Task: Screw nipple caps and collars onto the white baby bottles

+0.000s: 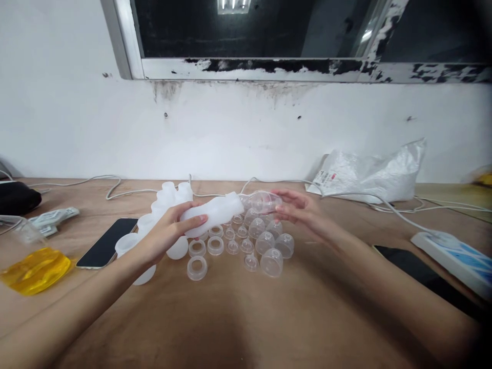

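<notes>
My left hand [171, 225] is wrapped round a frosted white baby bottle [213, 212], which lies tilted with its neck toward the right. In the fingers of my right hand [302, 209] is a clear dome cap [267, 202], close by the bottle's neck. Whether the two touch, I cannot tell. Beneath them stand ring collars [197, 268], clear nipples [251, 262] and more dome caps [271, 263], several of each, in rough rows. More frosted bottles [128, 244] stand to the left, partly hidden by my left forearm.
On the left are a phone [109, 243], a container with yellow liquid [36, 269], small packets [54, 219] and a black pouch [17, 199]. To the right, a power strip [455, 259] and a dark flat device [415, 271]. A plastic bag [376, 174] and white cables [269, 180] lie along the wall.
</notes>
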Demonstrator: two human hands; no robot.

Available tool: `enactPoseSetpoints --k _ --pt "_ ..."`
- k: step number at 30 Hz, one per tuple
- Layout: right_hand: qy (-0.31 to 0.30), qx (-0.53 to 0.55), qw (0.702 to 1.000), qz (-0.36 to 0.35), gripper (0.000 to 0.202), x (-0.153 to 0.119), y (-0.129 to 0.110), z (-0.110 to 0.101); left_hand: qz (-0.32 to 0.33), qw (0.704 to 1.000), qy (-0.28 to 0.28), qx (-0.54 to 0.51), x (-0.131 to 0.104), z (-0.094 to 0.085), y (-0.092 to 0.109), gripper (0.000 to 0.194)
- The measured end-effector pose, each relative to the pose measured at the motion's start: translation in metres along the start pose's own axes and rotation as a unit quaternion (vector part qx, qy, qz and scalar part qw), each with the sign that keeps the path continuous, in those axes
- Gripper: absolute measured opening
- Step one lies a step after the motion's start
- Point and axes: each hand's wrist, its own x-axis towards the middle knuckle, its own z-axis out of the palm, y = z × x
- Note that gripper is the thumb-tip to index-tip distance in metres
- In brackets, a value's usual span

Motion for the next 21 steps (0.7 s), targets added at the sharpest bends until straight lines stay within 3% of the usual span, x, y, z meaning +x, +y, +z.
enactPoseSetpoints --k 7,14,21 --pt "-0.007 -0.006 1.0 -0.007 0.036 -0.001 -0.007 0.001 0.01 0.999 0.015 0.042 -0.001 0.002 0.003 0.048" --pt "-0.019 -0.067 0.998 -0.009 0.039 -0.009 -0.014 0.013 0.037 0.991 0.024 0.129 -0.005 0.006 0.007 0.038" --pt "-0.038 -0.079 0.996 -0.012 0.041 -0.016 -0.01 0.022 0.002 0.998 0.0 0.066 -0.009 0.014 0.005 0.038"
